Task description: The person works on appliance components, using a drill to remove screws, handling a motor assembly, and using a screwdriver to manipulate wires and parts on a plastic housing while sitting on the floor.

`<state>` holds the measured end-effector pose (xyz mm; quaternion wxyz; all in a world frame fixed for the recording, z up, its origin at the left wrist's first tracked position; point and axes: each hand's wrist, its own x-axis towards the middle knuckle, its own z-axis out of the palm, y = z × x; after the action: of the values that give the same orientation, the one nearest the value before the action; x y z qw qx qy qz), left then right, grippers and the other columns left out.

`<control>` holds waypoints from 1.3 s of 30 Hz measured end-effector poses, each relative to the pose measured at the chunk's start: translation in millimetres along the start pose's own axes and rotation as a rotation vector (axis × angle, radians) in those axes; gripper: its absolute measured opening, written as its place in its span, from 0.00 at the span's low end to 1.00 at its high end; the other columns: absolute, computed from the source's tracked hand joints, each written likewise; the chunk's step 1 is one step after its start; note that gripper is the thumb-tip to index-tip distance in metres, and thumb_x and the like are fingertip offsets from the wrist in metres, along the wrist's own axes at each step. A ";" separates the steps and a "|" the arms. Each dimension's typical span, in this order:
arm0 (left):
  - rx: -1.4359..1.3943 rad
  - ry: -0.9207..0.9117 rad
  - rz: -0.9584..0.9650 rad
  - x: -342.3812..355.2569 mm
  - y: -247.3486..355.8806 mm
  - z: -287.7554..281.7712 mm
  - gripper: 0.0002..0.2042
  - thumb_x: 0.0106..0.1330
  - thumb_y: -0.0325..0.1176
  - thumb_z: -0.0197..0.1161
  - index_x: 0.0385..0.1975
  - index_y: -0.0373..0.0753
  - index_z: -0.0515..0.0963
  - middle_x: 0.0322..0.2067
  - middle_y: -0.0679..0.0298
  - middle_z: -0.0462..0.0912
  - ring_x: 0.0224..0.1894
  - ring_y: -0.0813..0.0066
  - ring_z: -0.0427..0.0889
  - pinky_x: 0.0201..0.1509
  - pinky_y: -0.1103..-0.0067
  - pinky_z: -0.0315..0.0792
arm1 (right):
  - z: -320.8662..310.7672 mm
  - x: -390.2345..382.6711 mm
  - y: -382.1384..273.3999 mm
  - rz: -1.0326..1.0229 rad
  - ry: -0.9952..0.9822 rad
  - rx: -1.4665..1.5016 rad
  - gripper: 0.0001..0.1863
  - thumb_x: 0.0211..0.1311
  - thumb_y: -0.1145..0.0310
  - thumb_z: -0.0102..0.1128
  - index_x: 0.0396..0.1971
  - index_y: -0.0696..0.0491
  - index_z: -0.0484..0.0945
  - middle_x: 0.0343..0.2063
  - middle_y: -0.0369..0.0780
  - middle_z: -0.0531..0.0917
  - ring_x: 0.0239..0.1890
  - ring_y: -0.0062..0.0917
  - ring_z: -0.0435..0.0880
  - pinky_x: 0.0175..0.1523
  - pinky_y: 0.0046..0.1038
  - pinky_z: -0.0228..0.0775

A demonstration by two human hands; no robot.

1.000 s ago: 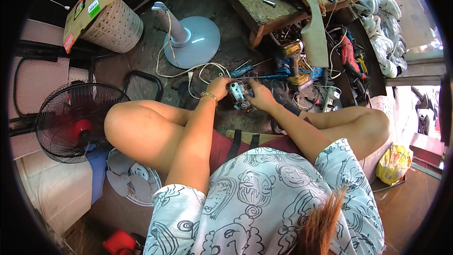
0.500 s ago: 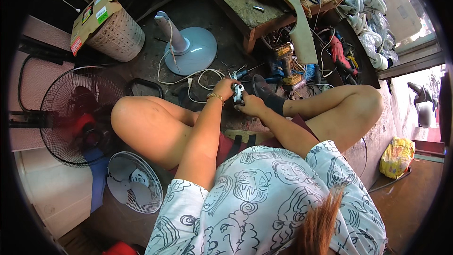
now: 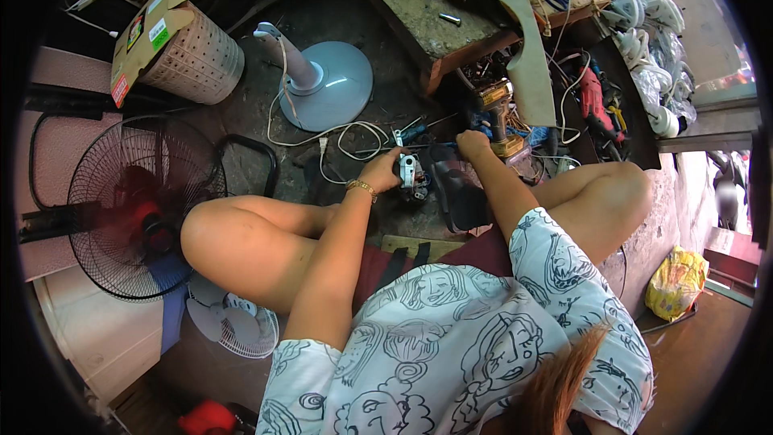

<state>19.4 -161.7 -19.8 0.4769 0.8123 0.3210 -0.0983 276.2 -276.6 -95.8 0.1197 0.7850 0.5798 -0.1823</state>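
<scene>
Between my legs, my left hand [image 3: 382,171] grips a small fan motor [image 3: 411,169] with a silver metal housing; darker parts show at its lower end. My right hand [image 3: 473,145] is apart from it, reaching past my dark shoe to the floor beside a yellow-and-black cordless drill [image 3: 501,125]. Its fingers are curled downward, and whatever they may hold is hidden. Screwdrivers with blue handles [image 3: 415,130] lie on the floor ahead of the motor, between my two hands.
A grey fan stand [image 3: 330,84] with a loose white cord stands ahead. To my left are a black-caged fan [image 3: 145,205] and a smaller white fan [image 3: 233,326]. A wooden workbench [image 3: 411,8] fills the far side, and a red power tool [image 3: 594,97] lies right of the drill.
My right hand has let go of the motor and moved right and forward, toward the drill. My left hand still holds the motor, slightly lower in view.
</scene>
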 end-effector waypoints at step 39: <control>0.075 -0.208 -0.107 -21.6 41.8 -5.8 0.45 0.40 0.42 0.79 0.62 0.42 0.62 0.52 0.53 0.78 0.55 0.56 0.77 0.58 0.71 0.69 | -132.9 -36.2 20.1 -0.235 0.143 0.325 0.19 0.46 0.65 0.68 0.41 0.51 0.78 0.35 0.47 0.83 0.40 0.44 0.82 0.45 0.41 0.73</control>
<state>27.5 -180.2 23.1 0.4709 0.7967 0.3088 -0.2196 305.5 -260.9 39.3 -0.0721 0.7321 0.6371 -0.2300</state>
